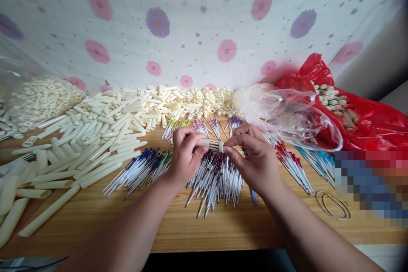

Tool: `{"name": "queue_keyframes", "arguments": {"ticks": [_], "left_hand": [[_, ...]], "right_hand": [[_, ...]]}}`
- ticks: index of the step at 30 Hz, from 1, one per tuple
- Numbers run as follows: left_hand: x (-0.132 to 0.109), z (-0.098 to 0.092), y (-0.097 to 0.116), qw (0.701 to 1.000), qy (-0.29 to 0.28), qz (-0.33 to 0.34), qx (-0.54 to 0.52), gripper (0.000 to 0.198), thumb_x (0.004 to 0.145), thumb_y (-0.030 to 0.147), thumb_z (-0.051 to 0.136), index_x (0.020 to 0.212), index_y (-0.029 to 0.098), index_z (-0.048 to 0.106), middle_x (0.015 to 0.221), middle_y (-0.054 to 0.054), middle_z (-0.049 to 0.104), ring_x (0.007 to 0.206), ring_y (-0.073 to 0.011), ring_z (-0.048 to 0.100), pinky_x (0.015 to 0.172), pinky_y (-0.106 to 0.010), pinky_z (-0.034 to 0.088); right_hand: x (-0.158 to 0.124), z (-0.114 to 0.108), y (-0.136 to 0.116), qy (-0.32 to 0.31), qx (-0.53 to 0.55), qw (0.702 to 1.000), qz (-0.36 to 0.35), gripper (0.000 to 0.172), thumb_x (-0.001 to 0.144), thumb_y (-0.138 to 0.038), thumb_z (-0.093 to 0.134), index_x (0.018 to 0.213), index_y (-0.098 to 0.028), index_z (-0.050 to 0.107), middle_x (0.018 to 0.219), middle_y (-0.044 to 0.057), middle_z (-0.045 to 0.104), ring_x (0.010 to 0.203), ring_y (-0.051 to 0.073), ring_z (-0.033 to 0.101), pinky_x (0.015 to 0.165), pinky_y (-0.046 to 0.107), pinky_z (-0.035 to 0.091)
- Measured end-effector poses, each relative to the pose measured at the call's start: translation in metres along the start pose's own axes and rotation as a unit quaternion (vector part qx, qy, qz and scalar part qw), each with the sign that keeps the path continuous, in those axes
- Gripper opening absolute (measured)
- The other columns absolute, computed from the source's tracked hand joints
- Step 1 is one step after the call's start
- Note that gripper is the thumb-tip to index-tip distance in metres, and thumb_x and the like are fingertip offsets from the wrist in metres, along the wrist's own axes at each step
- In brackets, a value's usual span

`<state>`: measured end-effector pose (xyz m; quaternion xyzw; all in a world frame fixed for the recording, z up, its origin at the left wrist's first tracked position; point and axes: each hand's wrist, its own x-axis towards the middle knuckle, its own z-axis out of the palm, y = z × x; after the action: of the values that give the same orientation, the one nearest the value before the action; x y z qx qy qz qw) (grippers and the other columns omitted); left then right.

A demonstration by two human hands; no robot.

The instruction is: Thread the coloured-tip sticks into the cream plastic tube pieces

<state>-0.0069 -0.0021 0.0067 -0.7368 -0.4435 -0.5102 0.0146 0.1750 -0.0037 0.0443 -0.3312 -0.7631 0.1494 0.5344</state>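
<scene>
Both my hands hold a cream slotted pen barrel [211, 144] level above the table. My left hand [188, 153] pinches its left end between thumb and fingers. At the other end, by a pale ring, my right hand [251, 153] has thumb and fingertips closed. A bit of red shows in the barrel's slots. Below it lies a fan of white pen refills with dark maroon tips [216, 178]. Refills with blue tips [137, 170] and green tips [161, 168] lie left of my left hand. Red-tipped refills [295, 168] are right of my right hand.
Cream pen tubes [105, 129] heap across the left and back. A clear bag of small white parts [47, 102] stands far left. At right are a crumpled clear bag [280, 110], a red bag [376, 114], blue-tipped refills [315, 161] and rubber bands [333, 206].
</scene>
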Motion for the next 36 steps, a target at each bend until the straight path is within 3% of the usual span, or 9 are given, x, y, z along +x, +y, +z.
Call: {"name": "queue_keyframes", "arguments": {"ticks": [5, 11, 16, 18, 20, 22, 24, 29, 36], "left_hand": [[0.000, -0.001, 0.000, 0.999, 0.022, 0.007, 0.046, 0.040, 0.087, 0.054, 0.038, 0.096, 0.023, 0.061, 0.094, -0.005, 0.042, 0.091, -0.0203, 0.045, 0.082, -0.036, 0.044], [0.000, -0.002, -0.001, 0.998, 0.039, 0.016, 0.051, 0.033, 0.088, 0.048, 0.043, 0.096, 0.023, 0.062, 0.094, -0.005, 0.042, 0.092, -0.0208, 0.045, 0.081, -0.036, 0.043], [0.002, -0.001, -0.009, 0.999, 0.025, -0.022, 0.018, 0.032, 0.087, 0.049, 0.043, 0.095, 0.023, 0.060, 0.094, -0.005, 0.045, 0.092, -0.0204, 0.048, 0.080, -0.036, 0.045], [0.002, 0.001, -0.013, 0.999, 0.023, -0.045, -0.017, 0.031, 0.088, 0.049, 0.043, 0.094, 0.023, 0.059, 0.093, -0.004, 0.046, 0.091, -0.0196, 0.050, 0.080, -0.035, 0.046], [0.003, 0.003, -0.015, 0.996, 0.025, -0.065, -0.050, 0.030, 0.089, 0.047, 0.043, 0.095, 0.023, 0.059, 0.092, -0.004, 0.048, 0.090, -0.0190, 0.051, 0.080, -0.035, 0.046], [0.003, 0.005, -0.016, 0.994, 0.020, -0.076, -0.071, 0.029, 0.089, 0.046, 0.042, 0.094, 0.023, 0.058, 0.091, -0.004, 0.050, 0.090, -0.0192, 0.052, 0.080, -0.035, 0.045], [0.002, 0.006, -0.015, 0.993, 0.008, -0.079, -0.086, 0.029, 0.090, 0.046, 0.042, 0.094, 0.022, 0.058, 0.090, -0.004, 0.052, 0.089, -0.0193, 0.052, 0.080, -0.034, 0.045], [0.002, 0.007, -0.013, 0.991, -0.001, -0.079, -0.104, 0.029, 0.090, 0.045, 0.043, 0.092, 0.021, 0.059, 0.087, -0.004, 0.052, 0.085, -0.0184, 0.053, 0.077, -0.032, 0.044], [0.002, 0.007, -0.017, 0.989, 0.000, -0.099, -0.107, 0.026, 0.089, 0.042, 0.046, 0.092, 0.020, 0.060, 0.088, -0.004, 0.053, 0.086, -0.0180, 0.054, 0.079, -0.032, 0.043]], "right_hand": [[-0.004, 0.007, 0.000, 0.014, 0.036, 0.998, 0.056, 0.008, 0.081, -0.020, 0.060, 0.074, -0.021, 0.062, 0.078, 0.001, 0.055, 0.076, 0.014, 0.053, 0.069, 0.030, 0.043], [-0.007, 0.013, 0.001, 0.012, 0.098, 0.992, 0.075, 0.009, 0.083, -0.020, 0.057, 0.080, -0.021, 0.065, 0.084, 0.003, 0.056, 0.082, 0.015, 0.055, 0.073, 0.031, 0.045], [0.004, -0.008, 0.022, -0.021, 0.194, 0.977, 0.086, 0.013, 0.084, -0.024, 0.056, 0.088, -0.025, 0.069, 0.094, 0.004, 0.061, 0.093, 0.017, 0.058, 0.082, 0.037, 0.047], [0.006, -0.023, 0.035, -0.039, 0.138, 0.985, 0.092, 0.011, 0.082, -0.025, 0.058, 0.084, -0.024, 0.068, 0.088, 0.003, 0.063, 0.086, 0.016, 0.059, 0.078, 0.035, 0.048], [0.004, -0.038, 0.047, -0.136, 0.014, 0.986, 0.096, 0.009, 0.080, -0.023, 0.059, 0.080, -0.021, 0.068, 0.081, 0.003, 0.065, 0.076, 0.015, 0.060, 0.072, 0.032, 0.048], [-0.004, -0.048, 0.055, -0.261, -0.106, 0.956, 0.079, 0.010, 0.078, -0.017, 0.058, 0.078, -0.019, 0.068, 0.079, 0.004, 0.065, 0.073, 0.015, 0.059, 0.070, 0.031, 0.048], [-0.014, -0.052, 0.061, -0.345, -0.176, 0.921, 0.049, 0.016, 0.078, -0.011, 0.056, 0.079, -0.020, 0.069, 0.083, 0.005, 0.065, 0.077, 0.016, 0.060, 0.074, 0.032, 0.047], [-0.026, -0.042, 0.070, -0.361, -0.237, 0.902, 0.010, 0.024, 0.079, -0.008, 0.053, 0.093, -0.020, 0.069, 0.093, 0.007, 0.064, 0.088, 0.018, 0.059, 0.082, 0.033, 0.047], [-0.016, -0.029, 0.077, -0.395, -0.280, 0.875, -0.016, 0.022, 0.078, -0.010, 0.057, 0.093, -0.021, 0.070, 0.091, 0.007, 0.066, 0.092, 0.020, 0.059, 0.084, 0.031, 0.045]]}}
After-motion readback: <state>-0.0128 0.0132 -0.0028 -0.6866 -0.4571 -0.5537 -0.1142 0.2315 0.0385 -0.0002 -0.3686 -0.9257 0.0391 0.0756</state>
